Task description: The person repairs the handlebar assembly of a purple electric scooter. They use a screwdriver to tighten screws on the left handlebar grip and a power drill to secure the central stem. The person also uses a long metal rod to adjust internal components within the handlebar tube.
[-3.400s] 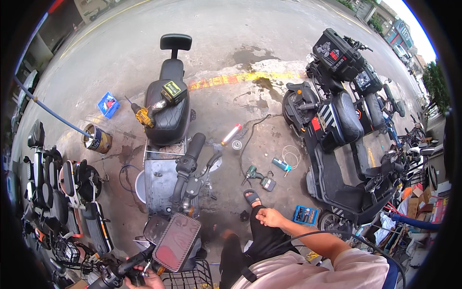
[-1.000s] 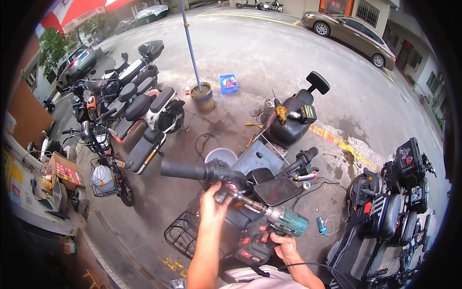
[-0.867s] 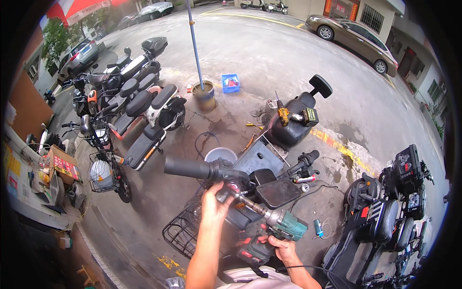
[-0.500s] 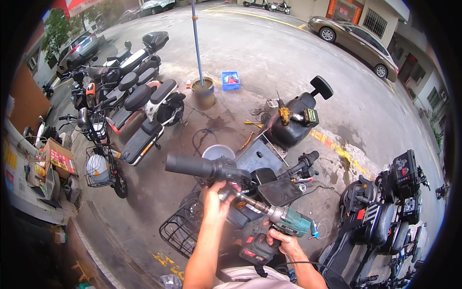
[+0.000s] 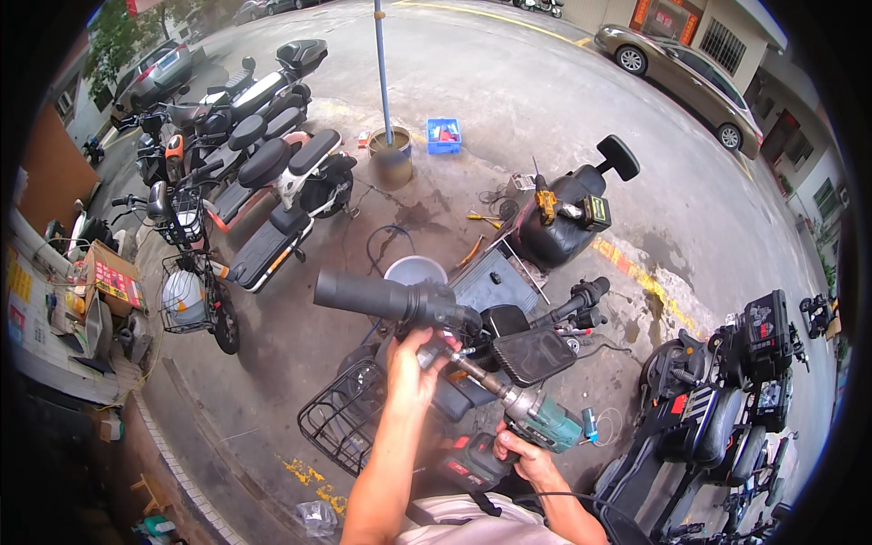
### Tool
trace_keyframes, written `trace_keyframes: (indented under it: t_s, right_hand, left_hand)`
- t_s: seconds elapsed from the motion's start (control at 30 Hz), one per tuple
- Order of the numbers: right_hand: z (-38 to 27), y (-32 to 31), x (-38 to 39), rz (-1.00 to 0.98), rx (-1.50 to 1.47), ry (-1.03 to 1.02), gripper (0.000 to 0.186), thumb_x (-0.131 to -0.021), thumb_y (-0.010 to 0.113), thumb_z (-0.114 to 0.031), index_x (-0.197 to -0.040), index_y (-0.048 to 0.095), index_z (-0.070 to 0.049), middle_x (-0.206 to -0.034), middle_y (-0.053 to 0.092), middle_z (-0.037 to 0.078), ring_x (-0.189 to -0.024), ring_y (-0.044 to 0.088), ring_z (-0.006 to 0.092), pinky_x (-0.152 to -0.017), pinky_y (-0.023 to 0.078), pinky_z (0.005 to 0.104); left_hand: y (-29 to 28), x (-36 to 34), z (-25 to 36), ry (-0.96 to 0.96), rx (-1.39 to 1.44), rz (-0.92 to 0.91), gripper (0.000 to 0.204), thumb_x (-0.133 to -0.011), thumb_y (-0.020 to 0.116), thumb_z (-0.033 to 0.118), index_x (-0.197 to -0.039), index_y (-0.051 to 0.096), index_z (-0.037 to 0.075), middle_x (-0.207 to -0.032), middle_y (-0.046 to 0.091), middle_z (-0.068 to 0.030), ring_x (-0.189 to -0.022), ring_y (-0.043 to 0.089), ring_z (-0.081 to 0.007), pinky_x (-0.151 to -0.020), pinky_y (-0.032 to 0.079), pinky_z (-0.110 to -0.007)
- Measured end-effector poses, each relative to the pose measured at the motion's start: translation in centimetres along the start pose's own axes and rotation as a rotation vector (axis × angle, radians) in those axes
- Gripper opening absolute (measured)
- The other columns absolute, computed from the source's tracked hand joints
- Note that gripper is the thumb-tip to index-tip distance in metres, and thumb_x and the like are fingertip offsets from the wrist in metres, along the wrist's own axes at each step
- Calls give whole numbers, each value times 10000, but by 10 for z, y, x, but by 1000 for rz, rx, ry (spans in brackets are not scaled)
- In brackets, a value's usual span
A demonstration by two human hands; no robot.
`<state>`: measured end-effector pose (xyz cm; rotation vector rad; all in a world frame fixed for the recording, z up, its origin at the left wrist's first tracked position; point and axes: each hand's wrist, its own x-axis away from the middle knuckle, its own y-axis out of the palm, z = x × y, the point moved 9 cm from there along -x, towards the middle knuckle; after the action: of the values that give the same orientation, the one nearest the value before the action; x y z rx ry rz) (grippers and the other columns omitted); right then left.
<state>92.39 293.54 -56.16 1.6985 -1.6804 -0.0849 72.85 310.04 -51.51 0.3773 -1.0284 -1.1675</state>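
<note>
My right hand (image 5: 529, 457) is wrapped round the handle of a teal cordless impact wrench (image 5: 543, 420) with a black battery pack (image 5: 474, 461). The wrench's long socket extension (image 5: 480, 374) points up and left, and its tip meets a small silver metal part (image 5: 432, 352) by the handlebar. My left hand (image 5: 414, 365) has its fingers closed around that silver part, just below the switch housing. Above it, the thick black handlebar grip (image 5: 363, 295) sticks out to the left. A two-wheeler's black wire basket (image 5: 343, 420) lies below and left of my left hand.
Ahead stand a black seat (image 5: 556, 227) with a yellow drill (image 5: 545, 202) on it, a grey bucket (image 5: 413, 270) and a blue crate (image 5: 444, 136). Parked scooters (image 5: 272, 182) line the left; more bikes (image 5: 708, 427) stand at right. A black cable (image 5: 568, 496) crosses my right wrist.
The whole view has shifted slightly, with the background lower right of where it was. Both hands keep their grips, and the wrench tip stays at the silver part.
</note>
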Motion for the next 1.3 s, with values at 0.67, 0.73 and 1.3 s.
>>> trace_keyframes:
  t_s: [0.67, 0.73, 1.3]
  right_hand:
    - [-6, -7, -7, -22, 189, -12, 338, -915, 793, -219, -1201, 667, -91, -1095, 729, 26, -889, 629, 99, -720, 488, 255]
    - [-4, -6, -7, -22, 165, -10, 332, -911, 793, -207, -1194, 667, -89, -1054, 722, 19, -850, 617, 98, -706, 476, 252]
    - [9, 2, -4, -39, -47, 9, 279, -902, 769, -152, -1113, 625, -39, -857, 640, 42, -717, 572, 138, -660, 456, 286]
  left_hand:
    - [5, 8, 2, -58, 118, -80, 213, -952, 609, 92, -1108, 597, -52, -967, 648, -175, -913, 680, -337, -897, 608, -539]
    - [0, 3, -4, -32, 146, -82, 223, -957, 616, 108, -1109, 604, -54, -973, 652, -178, -918, 682, -335, -915, 604, -534]
    - [-10, 8, -8, 106, 118, -7, 164, -928, 660, 56, -1045, 582, -29, -922, 675, -192, -858, 711, -350, -880, 619, -538]
